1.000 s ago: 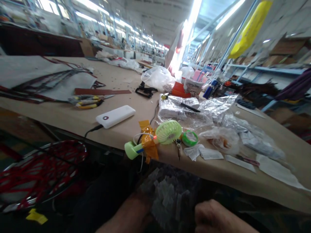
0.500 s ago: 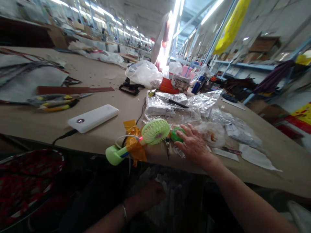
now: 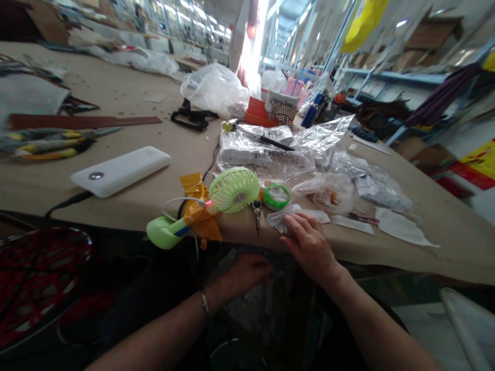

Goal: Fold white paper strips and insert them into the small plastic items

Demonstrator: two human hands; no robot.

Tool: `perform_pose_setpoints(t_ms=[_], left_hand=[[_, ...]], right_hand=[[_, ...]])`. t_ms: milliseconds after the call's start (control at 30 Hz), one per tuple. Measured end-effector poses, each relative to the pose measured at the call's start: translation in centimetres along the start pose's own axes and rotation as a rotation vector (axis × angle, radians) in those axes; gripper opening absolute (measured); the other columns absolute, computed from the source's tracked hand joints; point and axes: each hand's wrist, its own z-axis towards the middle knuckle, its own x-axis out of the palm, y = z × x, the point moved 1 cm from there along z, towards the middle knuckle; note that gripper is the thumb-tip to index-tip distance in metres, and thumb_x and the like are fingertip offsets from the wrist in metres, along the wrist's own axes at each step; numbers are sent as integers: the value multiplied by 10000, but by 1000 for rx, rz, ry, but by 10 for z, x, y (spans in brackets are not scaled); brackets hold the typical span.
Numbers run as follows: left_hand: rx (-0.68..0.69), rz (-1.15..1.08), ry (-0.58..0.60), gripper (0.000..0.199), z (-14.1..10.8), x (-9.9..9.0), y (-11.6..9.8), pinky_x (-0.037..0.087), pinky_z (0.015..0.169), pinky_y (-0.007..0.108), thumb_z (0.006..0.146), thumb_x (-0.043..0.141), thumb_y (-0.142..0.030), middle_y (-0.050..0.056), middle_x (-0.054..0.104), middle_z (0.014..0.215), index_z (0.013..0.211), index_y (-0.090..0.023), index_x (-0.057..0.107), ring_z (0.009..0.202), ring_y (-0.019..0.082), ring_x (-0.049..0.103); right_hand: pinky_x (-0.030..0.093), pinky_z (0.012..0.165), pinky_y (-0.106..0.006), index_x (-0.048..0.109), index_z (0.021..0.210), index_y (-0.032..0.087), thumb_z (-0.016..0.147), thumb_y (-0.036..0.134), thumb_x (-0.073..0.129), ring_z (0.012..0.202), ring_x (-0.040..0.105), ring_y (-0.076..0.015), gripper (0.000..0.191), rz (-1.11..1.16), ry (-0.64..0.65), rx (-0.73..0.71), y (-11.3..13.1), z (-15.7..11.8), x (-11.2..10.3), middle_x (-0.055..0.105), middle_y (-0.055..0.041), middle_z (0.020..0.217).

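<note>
My right hand (image 3: 311, 245) rests at the table's front edge, its fingertips on a small clear plastic piece (image 3: 281, 218). Just beyond it sits a round green container (image 3: 276, 196) with whitish contents. My left hand (image 3: 247, 272) is below the table edge, in shadow over pale material (image 3: 255, 309); its fingers are curled together, and anything between them is too dark to make out. A green fan (image 3: 234, 189) is taped to the edge with orange tape (image 3: 201, 221). A small metal-tipped tool (image 3: 257, 216) lies between fan and container.
White power bank (image 3: 124, 170), pliers (image 3: 54, 144) and a brown strip (image 3: 85, 121) lie on the left. Behind the fan are clear plastic packets (image 3: 266, 154) with a screwdriver (image 3: 263, 138) on top. White paper pieces (image 3: 402, 226) lie right. A red basket (image 3: 38, 278) stands lower left.
My right hand has come off the green container and moved toward the table's front edge, uncovering it. My left hand has risen slightly. The camera view has shifted.
</note>
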Motion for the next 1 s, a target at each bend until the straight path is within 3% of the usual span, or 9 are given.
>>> perform_pose_setpoints(t_ms=[167, 400, 500, 600, 700, 767, 867, 1000], left_hand=[[-46, -109, 30, 285, -1, 8, 6, 367, 499, 235, 730, 513, -402, 9, 617, 567, 671, -140, 608, 521, 135, 517], [-46, -328, 14, 229, -6, 12, 1, 380, 521, 236, 719, 600, -355, 22, 630, 575, 657, -135, 615, 520, 126, 536], [-9, -535, 14, 249, -14, 14, -13, 414, 565, 239, 749, 610, -367, 47, 662, 663, 775, -121, 636, 596, 140, 589], [-2, -849, 98, 308, -21, 22, -37, 452, 610, 261, 803, 560, -406, 75, 667, 748, 864, -111, 626, 642, 149, 618], [-21, -1152, 158, 346, -22, 32, -58, 475, 621, 258, 845, 498, -429, 65, 647, 808, 943, -119, 617, 640, 121, 603], [-57, -1249, 115, 289, -20, 37, -67, 446, 537, 197, 836, 533, -379, 40, 622, 759, 904, -112, 623, 576, 82, 564], [-61, -1209, 11, 126, -17, 42, -74, 373, 444, 133, 765, 627, -213, 24, 598, 681, 773, -88, 618, 520, 50, 527], [-32, -1034, -45, 117, -16, 46, -85, 444, 485, 185, 758, 627, -199, 39, 624, 675, 812, -95, 615, 522, 86, 561]], right_hand=[[324, 1015, -410, 607, 1105, 178, 860, 227, 532, 1083, 537, -218, 261, -56, -33, 16, 8, -6, 10, 641, -74, 1139], [323, 1026, -409, 656, 972, 229, 865, 166, 513, 1018, 596, -171, 189, 114, -151, 16, 0, -9, 8, 698, -22, 1007], [344, 1011, -422, 664, 930, 245, 853, 166, 536, 1008, 601, -172, 169, 186, -214, 7, -2, -12, 5, 704, -14, 956], [370, 986, -442, 662, 906, 253, 827, 156, 571, 1013, 595, -188, 154, 248, -257, -32, 6, -19, -1, 699, -12, 934], [381, 971, -456, 655, 908, 248, 820, 176, 583, 1042, 572, -209, 135, 273, -223, -95, 22, -31, -8, 689, -18, 942], [377, 977, -448, 652, 900, 251, 828, 185, 574, 1048, 563, -206, 125, 264, -184, -116, 32, -41, -10, 686, -8, 933], [371, 989, -431, 646, 916, 266, 845, 175, 546, 1054, 555, -195, 153, 246, -142, -110, 39, -55, -13, 685, 8, 932], [427, 947, -446, 582, 1111, 233, 857, 192, 518, 1105, 521, -229, 265, 257, -165, -61, 19, -54, -23, 649, -59, 1026]])
